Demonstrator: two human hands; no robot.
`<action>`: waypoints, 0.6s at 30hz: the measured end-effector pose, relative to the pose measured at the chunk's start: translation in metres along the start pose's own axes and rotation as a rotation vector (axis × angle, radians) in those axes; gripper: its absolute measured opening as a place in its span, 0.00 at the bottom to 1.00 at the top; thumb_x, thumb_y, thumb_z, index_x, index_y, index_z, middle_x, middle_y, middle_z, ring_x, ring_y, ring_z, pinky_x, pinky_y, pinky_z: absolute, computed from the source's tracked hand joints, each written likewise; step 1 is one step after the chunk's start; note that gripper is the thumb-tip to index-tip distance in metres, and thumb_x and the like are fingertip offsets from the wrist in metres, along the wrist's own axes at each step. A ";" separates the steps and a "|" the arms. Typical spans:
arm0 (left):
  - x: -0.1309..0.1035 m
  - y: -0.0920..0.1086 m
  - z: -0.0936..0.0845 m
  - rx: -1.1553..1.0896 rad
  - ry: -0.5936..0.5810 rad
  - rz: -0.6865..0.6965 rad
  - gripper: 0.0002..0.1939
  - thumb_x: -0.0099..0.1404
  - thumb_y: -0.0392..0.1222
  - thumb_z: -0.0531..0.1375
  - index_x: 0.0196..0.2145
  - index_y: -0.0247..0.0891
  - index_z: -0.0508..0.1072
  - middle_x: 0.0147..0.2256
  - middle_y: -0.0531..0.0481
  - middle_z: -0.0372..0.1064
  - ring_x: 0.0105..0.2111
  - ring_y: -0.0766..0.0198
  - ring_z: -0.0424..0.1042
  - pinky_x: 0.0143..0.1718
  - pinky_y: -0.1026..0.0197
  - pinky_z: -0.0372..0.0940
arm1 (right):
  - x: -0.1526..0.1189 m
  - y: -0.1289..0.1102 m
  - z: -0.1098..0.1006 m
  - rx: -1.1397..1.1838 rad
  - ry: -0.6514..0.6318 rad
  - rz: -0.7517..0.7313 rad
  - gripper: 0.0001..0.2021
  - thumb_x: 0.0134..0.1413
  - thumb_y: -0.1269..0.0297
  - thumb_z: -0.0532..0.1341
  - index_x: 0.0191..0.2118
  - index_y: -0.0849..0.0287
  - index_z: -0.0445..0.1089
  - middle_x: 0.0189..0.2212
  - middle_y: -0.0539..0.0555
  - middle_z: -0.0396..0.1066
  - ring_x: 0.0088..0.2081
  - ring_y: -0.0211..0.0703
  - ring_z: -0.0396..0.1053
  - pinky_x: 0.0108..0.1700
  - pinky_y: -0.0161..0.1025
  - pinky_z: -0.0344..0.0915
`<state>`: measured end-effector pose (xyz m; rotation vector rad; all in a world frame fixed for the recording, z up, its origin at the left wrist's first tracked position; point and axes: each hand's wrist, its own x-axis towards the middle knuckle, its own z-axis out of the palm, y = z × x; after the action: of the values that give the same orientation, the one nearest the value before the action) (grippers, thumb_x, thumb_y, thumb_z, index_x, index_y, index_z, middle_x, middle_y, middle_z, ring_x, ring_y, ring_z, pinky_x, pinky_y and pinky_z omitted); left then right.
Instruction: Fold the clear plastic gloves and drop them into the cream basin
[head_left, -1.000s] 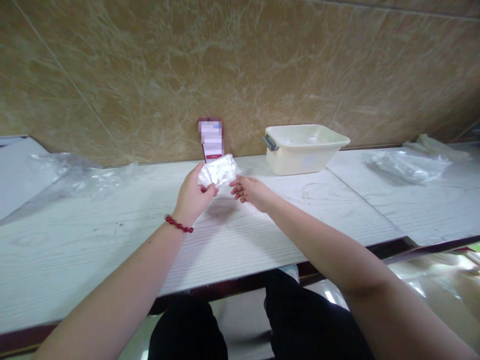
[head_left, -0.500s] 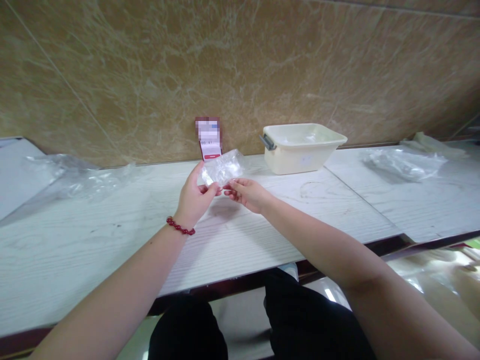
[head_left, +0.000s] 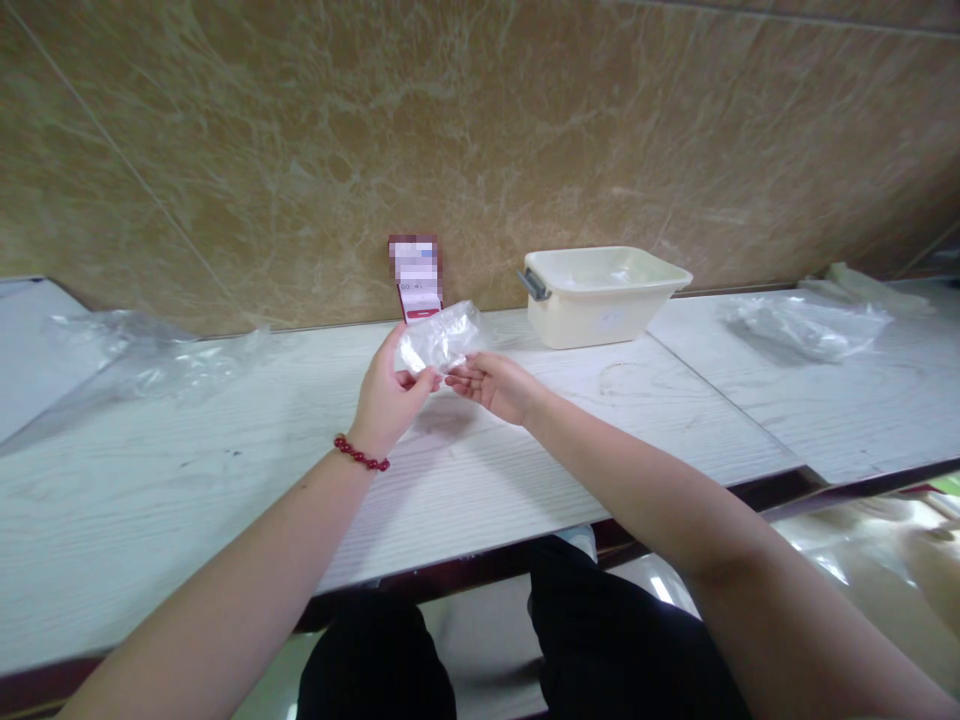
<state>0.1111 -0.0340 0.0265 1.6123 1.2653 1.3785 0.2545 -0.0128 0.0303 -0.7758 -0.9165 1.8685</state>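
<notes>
A small clear plastic bag [head_left: 441,340] is held above the white wood-grain table [head_left: 450,480]. My left hand [head_left: 394,388], with a red bead bracelet on the wrist, grips the bag's near left part between thumb and fingers. At the bag's lower right edge, my right hand [head_left: 495,388] pinches the plastic with thumb and fingertips. Whether anything lies inside the bag, I cannot tell. Just behind it a phone [head_left: 417,275] with a lit screen leans against the wall.
Right of my hands stands a cream plastic bin [head_left: 592,315] with a grey handle clip and clear plastic inside. Crumpled clear plastic [head_left: 187,355] lies at the left beside a white board [head_left: 37,345]. Another clear plastic bag [head_left: 817,325] rests at the far right. A marble wall [head_left: 480,150] closes off the back.
The bag has tilted and shifted slightly in my hands. My right fingers have moved up a little along its edge; my left hand is almost unmoved.
</notes>
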 end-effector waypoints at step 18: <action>-0.003 -0.003 0.005 -0.008 -0.028 0.014 0.42 0.48 0.38 0.61 0.56 0.43 0.42 0.49 0.39 0.56 0.26 0.70 0.69 0.30 0.65 0.65 | 0.008 0.003 -0.007 -0.008 0.093 -0.132 0.05 0.49 0.73 0.54 0.24 0.63 0.60 0.18 0.44 0.60 0.20 0.23 0.59 0.29 0.23 0.63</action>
<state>0.1153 -0.0356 0.0217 1.6322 1.2333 1.3630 0.2553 -0.0043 0.0235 -0.7814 -0.8950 1.7006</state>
